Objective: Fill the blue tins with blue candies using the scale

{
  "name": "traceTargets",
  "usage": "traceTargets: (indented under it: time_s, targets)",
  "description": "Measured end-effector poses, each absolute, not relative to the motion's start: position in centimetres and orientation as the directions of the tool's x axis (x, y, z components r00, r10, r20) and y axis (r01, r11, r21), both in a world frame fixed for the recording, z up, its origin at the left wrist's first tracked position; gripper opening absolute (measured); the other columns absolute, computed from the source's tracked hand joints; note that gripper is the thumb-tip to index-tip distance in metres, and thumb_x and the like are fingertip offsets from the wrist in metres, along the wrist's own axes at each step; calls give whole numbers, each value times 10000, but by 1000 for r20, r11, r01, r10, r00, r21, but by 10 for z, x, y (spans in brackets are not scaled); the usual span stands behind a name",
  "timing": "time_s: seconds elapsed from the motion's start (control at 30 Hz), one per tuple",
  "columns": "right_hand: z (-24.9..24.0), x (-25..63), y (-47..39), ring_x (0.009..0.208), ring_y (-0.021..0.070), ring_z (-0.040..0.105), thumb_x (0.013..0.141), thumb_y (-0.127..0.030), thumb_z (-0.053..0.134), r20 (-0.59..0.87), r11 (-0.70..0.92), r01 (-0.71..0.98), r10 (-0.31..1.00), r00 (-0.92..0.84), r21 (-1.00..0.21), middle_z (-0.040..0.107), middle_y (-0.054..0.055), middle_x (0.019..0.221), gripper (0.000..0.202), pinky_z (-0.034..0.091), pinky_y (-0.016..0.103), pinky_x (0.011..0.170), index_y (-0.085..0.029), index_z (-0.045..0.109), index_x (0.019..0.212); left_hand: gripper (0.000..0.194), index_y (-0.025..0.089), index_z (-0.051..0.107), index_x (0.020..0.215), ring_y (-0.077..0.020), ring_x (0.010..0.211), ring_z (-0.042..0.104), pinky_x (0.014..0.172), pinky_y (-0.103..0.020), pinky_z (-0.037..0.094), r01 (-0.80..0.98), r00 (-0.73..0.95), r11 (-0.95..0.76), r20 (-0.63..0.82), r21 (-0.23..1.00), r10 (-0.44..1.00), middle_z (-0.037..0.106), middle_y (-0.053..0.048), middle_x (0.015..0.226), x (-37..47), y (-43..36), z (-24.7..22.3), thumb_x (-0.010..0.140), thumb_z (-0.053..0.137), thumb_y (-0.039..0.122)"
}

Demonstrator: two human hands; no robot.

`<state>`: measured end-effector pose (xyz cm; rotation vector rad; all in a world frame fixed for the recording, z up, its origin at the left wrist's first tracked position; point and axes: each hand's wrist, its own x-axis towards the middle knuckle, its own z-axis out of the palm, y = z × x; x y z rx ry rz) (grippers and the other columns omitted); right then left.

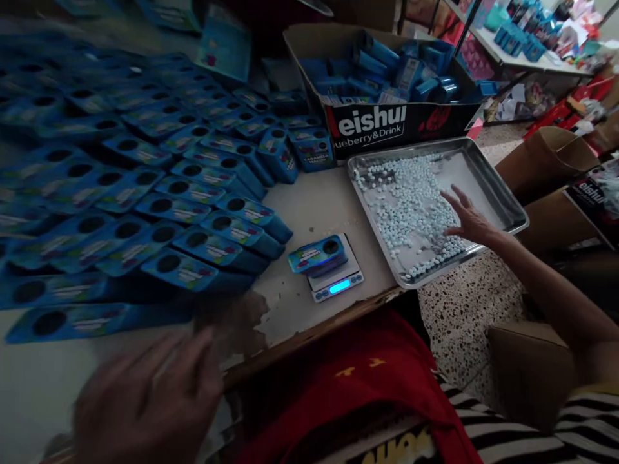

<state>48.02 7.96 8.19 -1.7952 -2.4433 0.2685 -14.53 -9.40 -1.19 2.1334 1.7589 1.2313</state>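
Note:
My right hand is open, its fingers spread over small pale-blue candies in a shallow metal tray. Whether the fingertips touch the candies is hard to see. At the lower left, my left hand is smeared by motion near the table edge, close to the front blue boxes; its fingers look bent, and I cannot see anything in them. Between the hands, a small digital scale with a lit display carries a blue candy box lying on its side, a round dark opening in its end panel.
Many blue boxes fill the table's left side in rows. Behind the tray stands an open carton of blue packs. To the right are a brown cardboard container and a floor carton. The table's front edge is worn.

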Motion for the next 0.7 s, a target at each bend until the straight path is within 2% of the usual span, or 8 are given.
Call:
traceTargets:
  time_s: [0.07, 0.1, 0.2, 0.3, 0.4, 0.5, 0.6, 0.7]
  targets:
    - [58, 513, 85, 1775, 589, 139, 881, -905, 786, -142, 317, 922, 925, -352, -221, 143, 325, 1926, 1297, 310, 813, 1332, -192, 316, 1857, 881, 612, 621, 1617, -482, 1342, 752, 1294, -826, 469, 860, 89, -353, 573, 368, 815, 806, -34, 1453, -124, -83, -7, 849, 831, 235]
    - [48, 518, 87, 1786, 585, 76, 894, -914, 760, -180, 343, 911, 905, -386, -230, 115, 332, 1929, 1310, 263, 829, 1344, -180, 281, 1868, 881, 621, 586, 1641, -464, 1295, 783, 1295, -814, 484, 883, 120, -359, 592, 304, 797, 816, -25, 1437, -115, -79, -4, 875, 816, 252]
    - [28, 497, 94, 1804, 540, -4, 973, -884, 687, -214, 448, 859, 839, -500, -247, 85, 327, 1933, 1262, 176, 807, 1380, -149, 211, 1882, 848, 601, 589, 1648, -446, 1298, 795, 1307, -803, 480, 904, 111, -338, 619, 263, 778, 825, -25, 1424, -96, -74, 1, 902, 806, 260]
    - [23, 449, 107, 1815, 496, -25, 1031, -801, 688, -172, 593, 769, 753, -635, -240, 83, 288, 1947, 1150, 125, 765, 1404, -161, 235, 1872, 699, 484, 707, 1562, -436, 1330, 788, 1285, -775, 502, 922, 92, -306, 636, 236, 766, 835, -67, 1402, -84, -79, 4, 916, 811, 239]
    - [26, 405, 120, 1798, 446, 142, 1120, -625, 664, -106, 710, 672, 667, -738, -212, 279, 205, 1921, 771, 192, 722, 1397, -252, 474, 1767, 470, 373, 800, 1363, -379, 1239, 826, 1251, -684, 542, 936, 102, -298, 666, 187, 739, 864, -68, 1293, -74, -83, 5, 925, 828, 207]
    - [28, 383, 129, 1548, 398, 502, 1182, -483, 562, -43, 744, 639, 644, -764, -195, 607, 194, 1656, 413, 400, 622, 1280, -241, 723, 1476, 353, 327, 822, 1259, -333, 1221, 818, 1238, -593, 543, 936, 109, -302, 668, 179, 736, 863, -72, 1259, -70, -84, 4, 940, 840, 176]
    - [33, 378, 134, 1184, 346, 646, 1184, -419, 481, -60, 741, 647, 648, -759, -180, 740, 190, 1240, 368, 521, 506, 1076, -199, 775, 1159, 305, 325, 837, 1239, -335, 1274, 793, 1262, -583, 517, 929, 60, -277, 636, 247, 769, 854, -89, 1284, -70, -83, 1, 972, 821, 178]
    - [45, 378, 136, 904, 288, 643, 1130, -416, 504, -122, 624, 760, 752, -648, -182, 715, 119, 962, 328, 496, 407, 827, -249, 701, 928, 237, 321, 844, 1196, -339, 1283, 786, 1269, -598, 519, 931, 13, -223, 582, 290, 813, 856, -85, 1252, -67, -82, 2, 988, 811, 212]
